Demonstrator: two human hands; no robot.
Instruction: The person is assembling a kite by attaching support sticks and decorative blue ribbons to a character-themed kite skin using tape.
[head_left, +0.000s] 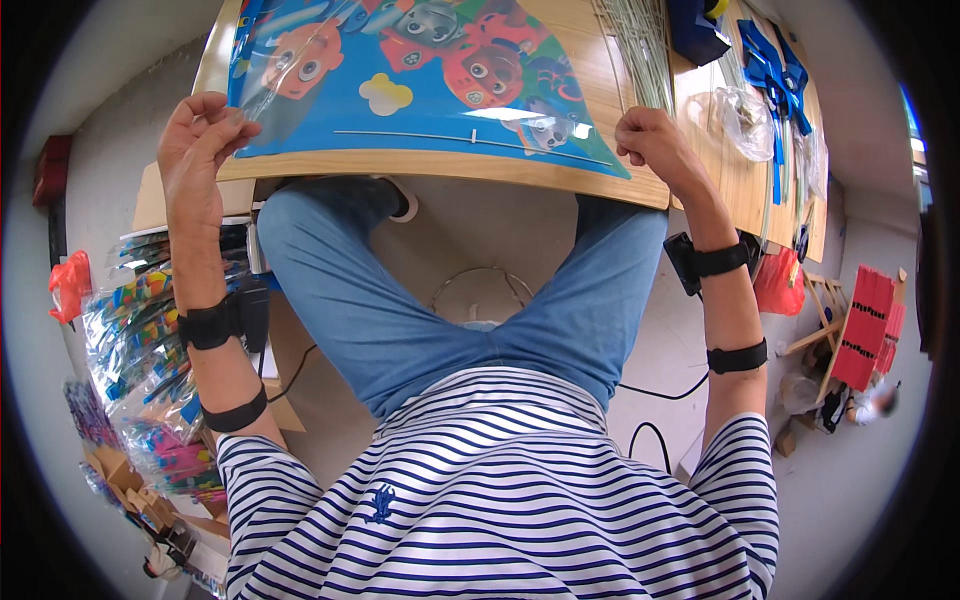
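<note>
A blue plastic sheet (pixel 300 118) printed with cartoon figures lies on the wooden table in front of me, shiny and partly see-through along its sides. A thin pale rod (pixel 400 134) with a short crosspiece rests across the sheet's near part. At the sheet's left edge, my left hand (pixel 203 140) is closed, thumb and fingertips pinched on clear film (pixel 262 105). My right hand (pixel 655 145) is closed too, beside the sheet's near right corner. Whatever its curled fingers hold, if anything, is hidden.
Thin rods (pixel 635 50) lie bundled at the far right, near a dark blue tape dispenser (pixel 700 32). Blue strips (pixel 775 75) and a crumpled clear bag (pixel 743 122) are farther right. Many packaged colourful items (pixel 150 340) are piled left of my legs. The table's near edge (pixel 450 167) crosses above my knees.
</note>
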